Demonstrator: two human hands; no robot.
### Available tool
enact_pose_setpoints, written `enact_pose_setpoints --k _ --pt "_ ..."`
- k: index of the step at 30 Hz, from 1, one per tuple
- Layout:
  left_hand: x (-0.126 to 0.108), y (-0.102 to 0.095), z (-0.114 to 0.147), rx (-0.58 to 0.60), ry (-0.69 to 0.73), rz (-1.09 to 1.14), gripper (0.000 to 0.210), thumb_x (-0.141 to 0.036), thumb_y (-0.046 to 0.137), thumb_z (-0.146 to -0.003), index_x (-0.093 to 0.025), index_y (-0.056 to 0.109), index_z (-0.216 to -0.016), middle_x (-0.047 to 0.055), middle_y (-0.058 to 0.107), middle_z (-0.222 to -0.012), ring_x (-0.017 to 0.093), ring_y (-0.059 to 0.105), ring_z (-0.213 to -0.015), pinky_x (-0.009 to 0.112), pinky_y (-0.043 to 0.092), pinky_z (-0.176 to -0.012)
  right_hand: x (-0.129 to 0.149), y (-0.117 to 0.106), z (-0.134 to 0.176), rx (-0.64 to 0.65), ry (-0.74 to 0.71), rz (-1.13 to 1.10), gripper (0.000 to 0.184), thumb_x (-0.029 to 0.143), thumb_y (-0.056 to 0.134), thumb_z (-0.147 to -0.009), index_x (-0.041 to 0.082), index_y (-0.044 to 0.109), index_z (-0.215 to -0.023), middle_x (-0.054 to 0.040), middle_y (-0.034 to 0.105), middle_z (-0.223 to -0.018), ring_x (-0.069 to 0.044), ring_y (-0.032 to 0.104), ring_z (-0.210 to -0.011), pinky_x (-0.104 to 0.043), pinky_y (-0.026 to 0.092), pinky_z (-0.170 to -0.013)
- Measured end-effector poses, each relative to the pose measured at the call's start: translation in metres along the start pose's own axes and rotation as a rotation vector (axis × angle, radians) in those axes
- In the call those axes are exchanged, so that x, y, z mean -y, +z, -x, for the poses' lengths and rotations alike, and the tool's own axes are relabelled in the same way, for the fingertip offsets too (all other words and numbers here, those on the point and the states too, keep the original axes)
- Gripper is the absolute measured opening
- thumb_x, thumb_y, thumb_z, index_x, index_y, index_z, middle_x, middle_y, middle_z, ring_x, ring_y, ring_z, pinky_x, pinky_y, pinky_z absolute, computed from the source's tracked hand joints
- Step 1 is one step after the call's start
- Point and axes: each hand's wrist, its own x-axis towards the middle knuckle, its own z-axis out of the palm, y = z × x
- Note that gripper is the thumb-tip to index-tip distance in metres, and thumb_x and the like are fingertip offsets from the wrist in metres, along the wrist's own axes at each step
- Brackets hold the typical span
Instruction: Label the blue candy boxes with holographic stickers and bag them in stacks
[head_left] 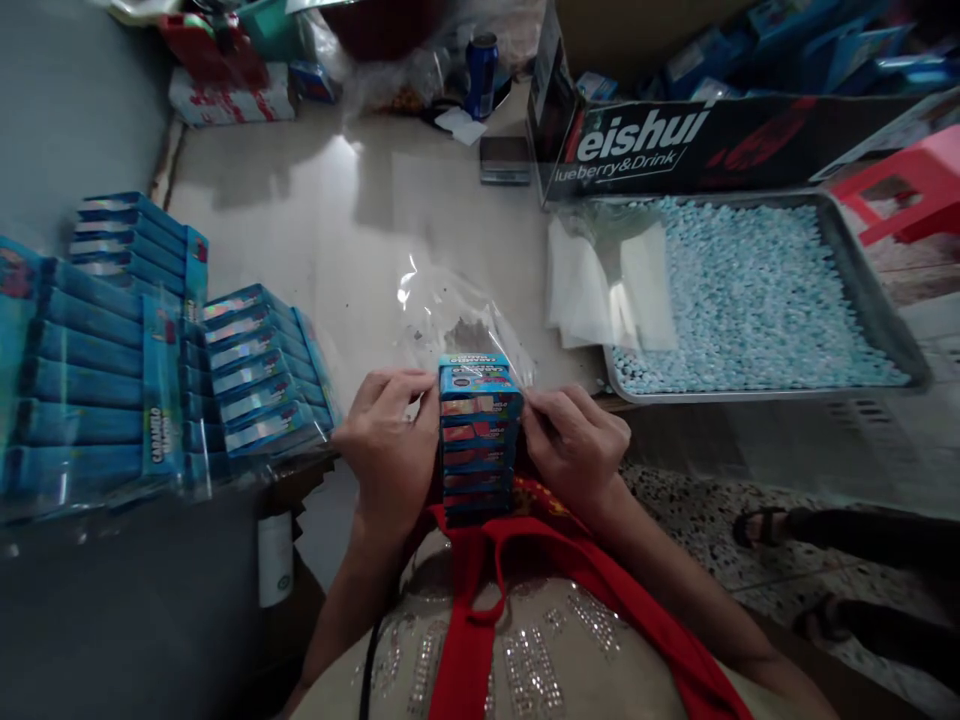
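Note:
A stack of small blue candy boxes [480,432] stands close to my body at the table's front edge. Clear plastic film, seemingly a bag [454,300], spreads behind the stack and runs to both of its sides. With fingers closed in a pinch, my left hand [390,435] grips the film at the stack's left edge. On the opposite side, my right hand [576,440] pinches the film near the upper right corner of the boxes. How far the film wraps the stack is hard to tell.
Several packs of blue boxes [266,370] sit at the left. On the right, a metal tray [757,395] holds pale blue candies, with clear bags [649,280] over its corner. Behind it stands a cardboard carton [720,145]. A blue can [481,75] is at the back.

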Motion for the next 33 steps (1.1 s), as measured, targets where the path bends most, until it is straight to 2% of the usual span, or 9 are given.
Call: enact_pose_setpoints --k 5,12,16,20,24,27,29,31,33 --pt "0.018 0.023 0.028 -0.179 0.121 -0.076 0.006 -0.019 0.074 -0.094 -0.023 0.076 -0.09 0.003 0.073 -0.084 0.016 0.067 -0.079 0.03 0.052 -0.079 -0.012 0.013 0.003 -0.064 0.05 0.01 0.025 0.032 0.06 -0.102 0.025 0.073 -0.082 -0.0035 0.072 -0.07 -0.016 0.065 -0.059 -0.029 0.049 -0.057" --pt "0.006 0.015 0.006 -0.061 0.088 -0.268 0.023 -0.022 0.066 -0.101 -0.021 0.064 -0.078 0.002 0.064 -0.077 0.016 0.057 -0.07 0.03 0.039 -0.063 0.0 0.011 -0.017 -0.009 0.303 -0.175 0.029 0.036 0.06 -0.101 0.024 0.063 -0.074 -0.0007 0.064 -0.065 -0.015 0.057 -0.055 -0.028 0.048 -0.052" --pt "0.003 0.015 0.006 -0.109 0.186 -0.222 0.022 -0.015 0.071 -0.097 -0.021 0.061 -0.078 0.0 0.064 -0.074 0.014 0.059 -0.068 0.028 0.04 -0.061 -0.012 0.008 -0.002 -0.128 -0.006 -0.033 0.03 0.026 0.062 -0.099 0.024 0.065 -0.07 0.0015 0.066 -0.061 -0.012 0.059 -0.052 -0.026 0.048 -0.053" --pt "0.012 0.022 0.016 -0.166 0.232 -0.052 0.013 -0.011 0.072 -0.094 -0.022 0.067 -0.09 0.0 0.071 -0.082 0.013 0.066 -0.075 0.024 0.049 -0.069 -0.029 0.002 0.011 -0.083 -0.249 0.009 0.017 0.023 0.069 -0.097 0.026 0.071 -0.081 0.0008 0.08 -0.08 -0.012 0.072 -0.067 -0.025 0.053 -0.064" --pt "0.033 0.016 0.039 -0.15 0.188 0.035 0.013 -0.013 0.076 -0.091 -0.024 0.07 -0.094 0.003 0.076 -0.09 0.015 0.071 -0.082 0.027 0.054 -0.077 -0.032 0.002 0.014 -0.078 -0.276 -0.015 0.008 0.021 0.072 -0.096 0.028 0.072 -0.091 0.0007 0.083 -0.095 -0.014 0.077 -0.083 -0.028 0.056 -0.075" --pt "0.057 0.011 0.057 -0.033 0.33 0.034 0.02 -0.012 0.079 -0.088 -0.026 0.072 -0.102 0.004 0.078 -0.098 0.017 0.073 -0.088 0.03 0.055 -0.083 -0.03 0.012 0.016 -0.083 -0.284 -0.019 0.011 0.021 0.068 -0.098 0.027 0.071 -0.089 0.0003 0.083 -0.095 -0.013 0.077 -0.082 -0.027 0.057 -0.075" --pt "0.069 0.016 0.061 -0.069 0.349 0.027 0.022 -0.01 0.078 -0.087 -0.025 0.071 -0.101 0.003 0.078 -0.094 0.016 0.072 -0.085 0.03 0.054 -0.081 -0.03 0.021 0.015 -0.067 -0.282 -0.037 0.012 0.02 0.066 -0.098 0.027 0.07 -0.089 -0.0009 0.082 -0.095 -0.014 0.077 -0.083 -0.027 0.057 -0.076" --pt "0.076 0.026 0.057 -0.148 0.24 -0.005 0.015 -0.015 0.076 -0.088 -0.022 0.067 -0.098 0.003 0.074 -0.086 0.016 0.069 -0.078 0.029 0.052 -0.076 -0.029 0.03 0.012 -0.095 -0.251 -0.079 0.013 0.019 0.066 -0.098 0.026 0.068 -0.089 -0.0011 0.082 -0.093 -0.014 0.076 -0.082 -0.028 0.057 -0.076" --pt "0.079 0.039 0.048 -0.11 0.104 -0.055 0.006 -0.021 0.07 -0.093 -0.02 0.064 -0.095 0.003 0.07 -0.082 0.017 0.066 -0.076 0.029 0.049 -0.072 -0.028 0.037 0.006 -0.165 -0.212 -0.12 0.014 0.016 0.066 -0.098 0.026 0.065 -0.088 0.0001 0.081 -0.087 -0.014 0.076 -0.078 -0.027 0.056 -0.074"
